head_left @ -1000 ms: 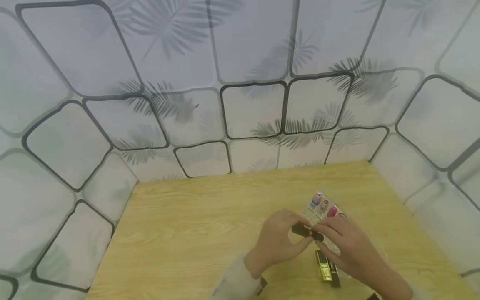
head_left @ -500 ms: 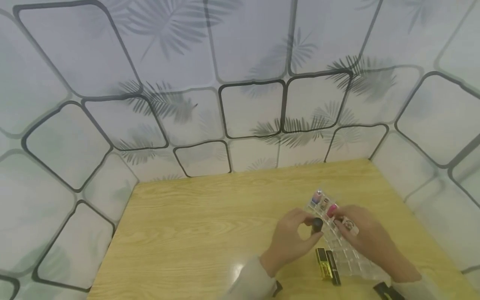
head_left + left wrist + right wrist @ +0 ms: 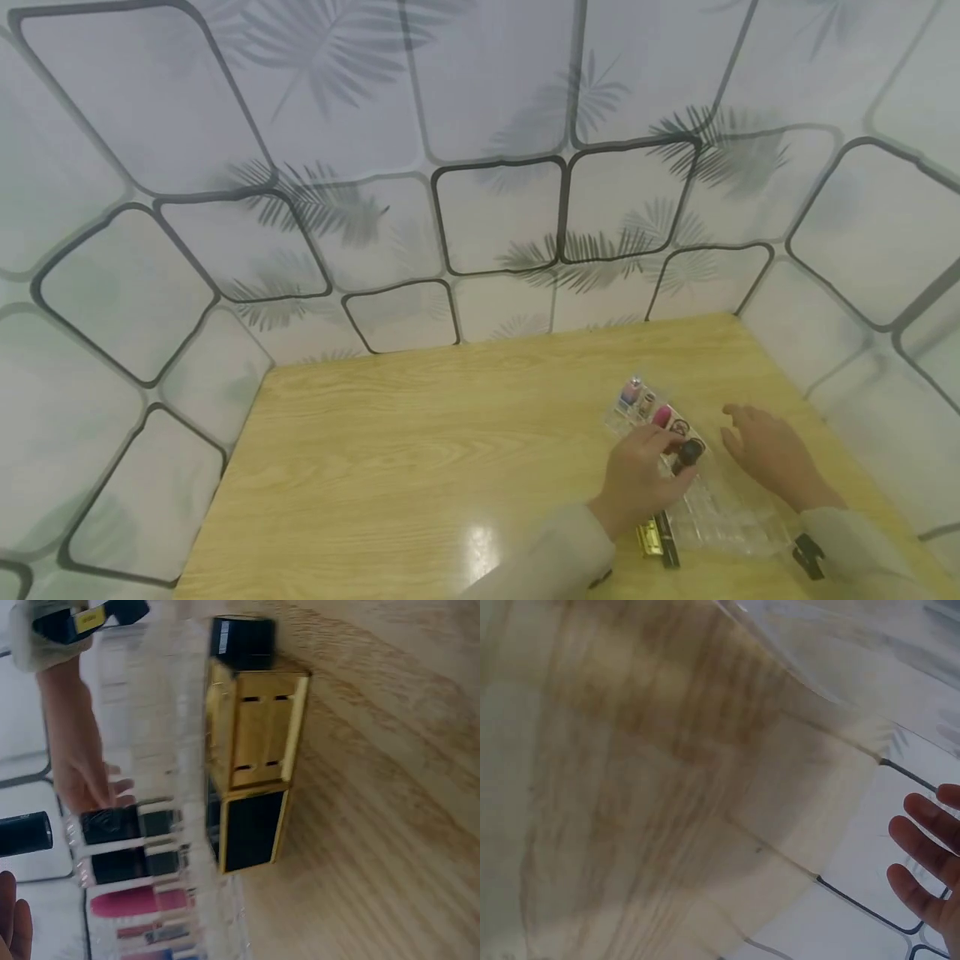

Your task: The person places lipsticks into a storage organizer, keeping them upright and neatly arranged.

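My left hand (image 3: 641, 479) pinches a black lipstick tube (image 3: 690, 452) between thumb and fingers, above the clear plastic organizer (image 3: 720, 521). The same lipstick tube (image 3: 24, 834) shows at the left edge of the left wrist view. Off to the organizer's right, my right hand (image 3: 772, 454) is raised with loosely spread fingers and holds nothing. In the organizer's far row stand a pink item (image 3: 662, 416), black-topped cosmetics (image 3: 679, 427) and small bottles (image 3: 631, 392). A gold lipstick (image 3: 251, 735) with a black end lies beside the organizer.
A slim black tube (image 3: 667, 542) lies along the gold lipstick on the wooden table (image 3: 390, 467). Patterned wall panels (image 3: 502, 221) enclose the table at the back and both sides. The organizer's near compartments are transparent and hard to make out.
Both hands were together on the black lipstick; then the right hand let go and moved right past the organizer. The left hand carried the lipstick rightward over the organizer.
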Demonstrator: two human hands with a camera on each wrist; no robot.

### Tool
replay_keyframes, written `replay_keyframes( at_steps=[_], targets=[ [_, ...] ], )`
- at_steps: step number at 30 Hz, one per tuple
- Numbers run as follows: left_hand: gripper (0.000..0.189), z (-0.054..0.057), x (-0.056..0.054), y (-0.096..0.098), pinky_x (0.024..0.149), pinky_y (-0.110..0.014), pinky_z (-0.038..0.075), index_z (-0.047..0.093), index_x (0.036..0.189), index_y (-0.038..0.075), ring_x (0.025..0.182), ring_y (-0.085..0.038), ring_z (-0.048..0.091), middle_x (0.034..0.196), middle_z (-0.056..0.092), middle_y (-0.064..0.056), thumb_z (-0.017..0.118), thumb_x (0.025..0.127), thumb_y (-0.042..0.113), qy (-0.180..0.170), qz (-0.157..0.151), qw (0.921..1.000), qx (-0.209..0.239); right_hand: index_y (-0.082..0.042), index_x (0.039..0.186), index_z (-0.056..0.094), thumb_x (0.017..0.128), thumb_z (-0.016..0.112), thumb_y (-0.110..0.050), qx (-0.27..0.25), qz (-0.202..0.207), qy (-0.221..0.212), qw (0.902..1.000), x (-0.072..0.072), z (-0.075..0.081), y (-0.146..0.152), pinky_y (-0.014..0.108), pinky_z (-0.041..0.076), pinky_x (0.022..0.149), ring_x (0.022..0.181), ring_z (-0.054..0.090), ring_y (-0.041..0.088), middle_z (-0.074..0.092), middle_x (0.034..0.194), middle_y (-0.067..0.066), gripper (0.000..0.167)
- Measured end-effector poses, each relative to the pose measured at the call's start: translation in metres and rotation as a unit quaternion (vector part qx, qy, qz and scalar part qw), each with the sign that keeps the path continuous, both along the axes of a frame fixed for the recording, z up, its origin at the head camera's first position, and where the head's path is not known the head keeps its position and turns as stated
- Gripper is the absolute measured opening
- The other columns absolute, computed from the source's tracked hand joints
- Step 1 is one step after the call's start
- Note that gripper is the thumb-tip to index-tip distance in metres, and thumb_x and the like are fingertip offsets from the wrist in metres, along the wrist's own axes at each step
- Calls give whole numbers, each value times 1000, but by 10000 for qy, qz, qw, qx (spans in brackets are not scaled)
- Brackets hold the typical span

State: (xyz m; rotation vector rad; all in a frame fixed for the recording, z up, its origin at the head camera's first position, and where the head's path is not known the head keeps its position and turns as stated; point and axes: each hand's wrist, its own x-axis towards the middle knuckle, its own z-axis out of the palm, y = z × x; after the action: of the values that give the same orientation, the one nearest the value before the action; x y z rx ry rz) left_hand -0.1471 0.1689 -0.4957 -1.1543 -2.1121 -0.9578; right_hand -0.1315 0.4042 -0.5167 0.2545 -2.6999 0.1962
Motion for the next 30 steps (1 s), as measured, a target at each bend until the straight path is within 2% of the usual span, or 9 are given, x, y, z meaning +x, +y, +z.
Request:
replay_keyframes(
  at_steps=[3, 8, 10, 14, 17, 21, 23, 27, 30],
  targets=[
    [26, -7, -1, 12, 73, -1, 41, 67, 92, 14, 74, 3, 57, 84, 65, 10, 77, 74, 30, 264, 133, 9993, -246, 7, 94, 59, 81, 54, -5, 702, 403, 337, 9961, 0, -8, 6, 46, 50, 55, 67, 60, 35, 64, 81, 20, 18],
    [29, -21, 0, 25, 66, 0, 37, 66, 92, 19, 70, 6, 53, 82, 63, 13, 77, 72, 36, 406, 415, 9965, -594, 4, 84, 57, 79, 40, -6, 1707, 1099, 1406, 9690, -3, -19, 8, 37, 42, 41, 56, 50, 25, 54, 70, 12, 20],
    [29, -27, 1, 29, 65, 0, 36, 66, 91, 20, 69, 6, 51, 80, 62, 14, 77, 71, 39, 421, 556, 9952, -685, 3, 84, 56, 80, 39, -7, 1571, 1045, 1418, 9717, -2, -22, 6, 37, 41, 42, 55, 48, 24, 53, 69, 12, 20],
    [30, -33, 3, 33, 63, -2, 38, 67, 89, 20, 68, 4, 52, 78, 62, 13, 78, 70, 40, 298, 691, 9951, -641, 2, 84, 56, 84, 47, -5, 865, 671, 1042, 9885, -1, -25, 2, 35, 42, 44, 51, 48, 22, 53, 63, 8, 12],
    [29, -34, 4, 36, 63, -3, 39, 67, 88, 21, 68, 4, 53, 78, 63, 14, 78, 69, 40, 343, 777, 9944, -633, 2, 83, 54, 83, 47, -5, 873, 640, 1036, 9887, 0, -26, 1, 34, 40, 43, 49, 46, 21, 51, 61, 7, 10],
    [26, -35, 5, 38, 63, -2, 39, 67, 86, 23, 68, 6, 55, 79, 64, 16, 77, 69, 41, 593, 866, 9919, -712, 6, 86, 53, 89, 33, -7, 1518, 914, 1371, 9746, 0, -28, 3, 36, 42, 42, 51, 48, 24, 53, 66, 12, 24],
    [25, -34, 6, 39, 63, -2, 40, 67, 86, 24, 68, 6, 56, 81, 65, 16, 77, 70, 41, 682, 890, 9910, -737, 7, 88, 54, 93, 29, -9, 1437, 900, 1384, 9757, 0, -28, 2, 37, 43, 43, 52, 51, 25, 56, 67, 14, 31],
    [26, -36, 8, 39, 61, -2, 39, 69, 85, 23, 65, 6, 56, 80, 68, 16, 77, 70, 43, 627, 936, 9895, -903, 6, 89, 56, 96, 32, -11, 972, 626, 1144, 9867, 2, -25, -2, 38, 45, 45, 53, 53, 26, 57, 66, 14, 30],
    [27, -38, 9, 39, 57, -3, 35, 70, 84, 24, 59, 6, 52, 75, 68, 17, 77, 69, 45, 486, 994, 9876, -1114, 6, 90, 57, 90, 44, -7, 727, 454, 958, 9917, 4, -21, -5, 39, 47, 47, 54, 55, 27, 59, 66, 14, 18]
  ],
)
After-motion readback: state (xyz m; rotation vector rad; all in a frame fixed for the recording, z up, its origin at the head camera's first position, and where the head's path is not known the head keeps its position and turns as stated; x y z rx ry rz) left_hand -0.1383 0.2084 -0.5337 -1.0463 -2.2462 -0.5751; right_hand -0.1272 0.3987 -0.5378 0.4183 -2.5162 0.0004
